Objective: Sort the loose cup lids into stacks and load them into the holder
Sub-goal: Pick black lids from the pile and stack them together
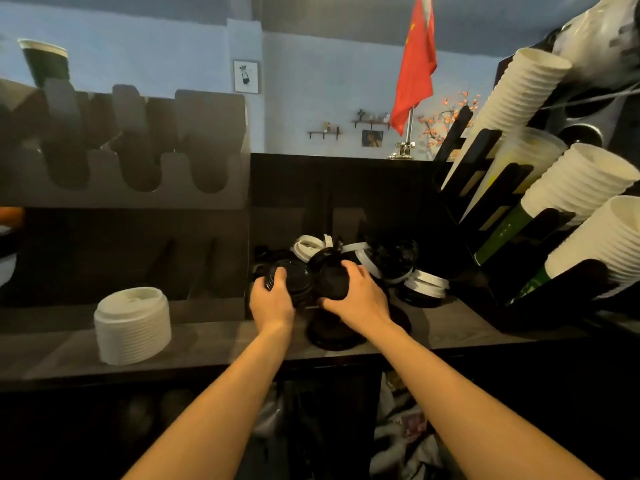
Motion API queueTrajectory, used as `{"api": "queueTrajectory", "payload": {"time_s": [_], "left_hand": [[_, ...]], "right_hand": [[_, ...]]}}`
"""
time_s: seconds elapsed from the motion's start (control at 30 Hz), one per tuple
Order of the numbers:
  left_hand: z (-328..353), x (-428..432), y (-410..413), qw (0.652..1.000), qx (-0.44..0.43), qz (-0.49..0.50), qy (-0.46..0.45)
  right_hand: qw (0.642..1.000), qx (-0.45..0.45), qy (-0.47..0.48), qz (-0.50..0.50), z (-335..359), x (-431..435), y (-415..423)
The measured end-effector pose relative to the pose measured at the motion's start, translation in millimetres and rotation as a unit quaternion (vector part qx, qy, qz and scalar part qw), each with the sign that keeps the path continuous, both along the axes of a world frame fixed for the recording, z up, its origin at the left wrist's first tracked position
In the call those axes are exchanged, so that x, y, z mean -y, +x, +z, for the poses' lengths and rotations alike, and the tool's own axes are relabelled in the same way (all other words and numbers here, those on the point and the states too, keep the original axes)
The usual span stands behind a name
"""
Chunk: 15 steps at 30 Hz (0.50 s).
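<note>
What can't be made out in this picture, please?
Head view: lid count in the black stack the left hand grips; fingers and dim light hide it.
Head view: the black lid in the right hand; fingers cover part.
Head view: count of the loose lid pile; black lids merge with dark counter.
Head view: the cup rack; cut off by the right edge.

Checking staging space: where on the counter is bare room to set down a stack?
Bare counter lies between the white stack and the left hand, and front right, between the right hand and the cup rack. Crowded: the lid pile behind both hands, which grip black lids.
</note>
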<state>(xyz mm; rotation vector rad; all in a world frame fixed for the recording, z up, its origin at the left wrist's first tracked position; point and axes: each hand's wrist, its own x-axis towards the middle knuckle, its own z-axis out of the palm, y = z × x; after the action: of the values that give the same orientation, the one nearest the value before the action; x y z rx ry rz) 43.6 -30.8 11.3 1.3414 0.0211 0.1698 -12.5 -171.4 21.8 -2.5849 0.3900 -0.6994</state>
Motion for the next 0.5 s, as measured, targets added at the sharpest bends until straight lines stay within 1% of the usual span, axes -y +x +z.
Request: {"api": "queueTrajectory", "payload": {"time_s": [0.17, 0.33, 0.43, 0.5], "left_hand": [[-3.2, 1.3, 2.7, 1.000, 0.000, -0.009, 0.003], [-7.0, 3.1, 5.4, 0.999, 0.034, -0.022, 0.026], [-7.7, 2.8, 4.8, 0.999, 0.034, -0.020, 0.032], [-7.4, 2.4, 4.3, 0.999, 0.033, -0.010, 0.028]], "right_hand": [[0.998, 0.053, 0.006, 0.014, -4.0, 7.7, -12.4], [0.993, 0.115, 0.017, 0.033, -6.9, 6.9, -17.9], [0.993, 0.118, 0.010, 0.024, -7.6, 4.9, -18.3], [0.995, 0.100, 0.003, 0.006, -7.2, 5.9, -17.9]]}}
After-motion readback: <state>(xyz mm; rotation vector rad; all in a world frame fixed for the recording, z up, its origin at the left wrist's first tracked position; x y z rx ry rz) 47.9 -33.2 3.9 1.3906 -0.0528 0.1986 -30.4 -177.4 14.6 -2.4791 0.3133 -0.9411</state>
